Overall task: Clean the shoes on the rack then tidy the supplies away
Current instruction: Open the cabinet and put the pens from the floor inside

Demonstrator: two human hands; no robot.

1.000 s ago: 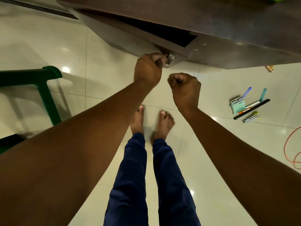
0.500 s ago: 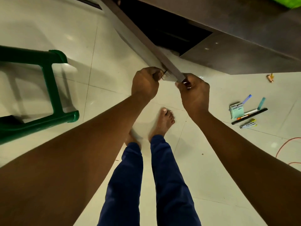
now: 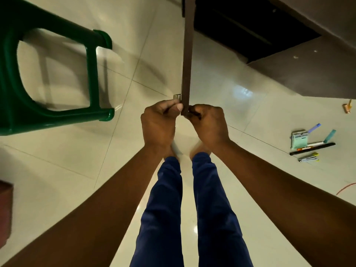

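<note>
A dark brown cabinet door (image 3: 187,54) stands swung wide open, seen edge-on and running down the middle of the view. My left hand (image 3: 160,124) grips the metal handle (image 3: 177,96) on the door's left face. My right hand (image 3: 209,125) curls round the door's near edge from the right. Behind the door the cabinet (image 3: 308,74) shows a dark open inside (image 3: 240,29); I cannot make out any shoes in it.
A green plastic chair (image 3: 57,74) lies on the pale tiled floor at the left. A small pile of brushes and tools (image 3: 310,143) lies on the floor at the right, with a small brown object (image 3: 346,108) beyond and an orange cord (image 3: 344,188) nearby. My bare feet are below my hands.
The cabinet door has swung from nearly closed to wide open. My right hand, empty a second ago, has taken hold of the door's edge. I have stepped back.
</note>
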